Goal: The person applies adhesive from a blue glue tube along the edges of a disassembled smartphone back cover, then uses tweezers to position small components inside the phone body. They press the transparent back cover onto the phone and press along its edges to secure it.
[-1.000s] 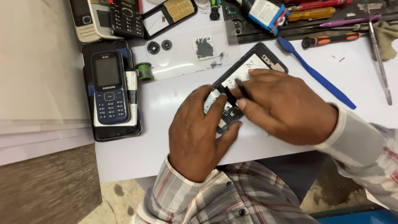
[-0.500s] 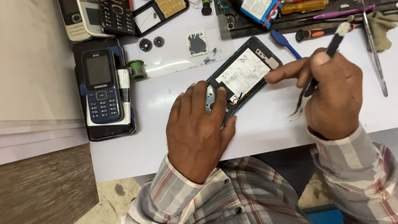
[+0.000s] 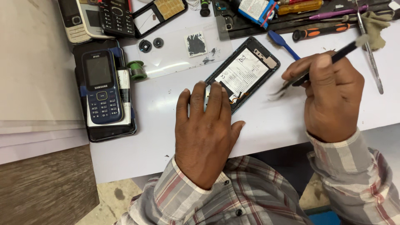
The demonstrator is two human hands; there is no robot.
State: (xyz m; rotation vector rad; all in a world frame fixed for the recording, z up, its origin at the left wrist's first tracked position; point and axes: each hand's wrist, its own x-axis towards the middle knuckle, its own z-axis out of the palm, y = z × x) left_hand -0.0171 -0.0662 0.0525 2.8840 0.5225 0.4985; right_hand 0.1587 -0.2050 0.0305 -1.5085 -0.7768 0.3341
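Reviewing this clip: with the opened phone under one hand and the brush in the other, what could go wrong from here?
1. The left hand pins only the near end of the opened phone, so it might pivot when brushed.
2. The right hand holds the brush over the exposed battery; hard strokes might snag the thin cables at its lower edge.

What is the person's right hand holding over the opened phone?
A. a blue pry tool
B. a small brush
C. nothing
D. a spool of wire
B: the right hand grips a thin dark brush, bristles blurred, beside the opened phone that the left hand steadies.
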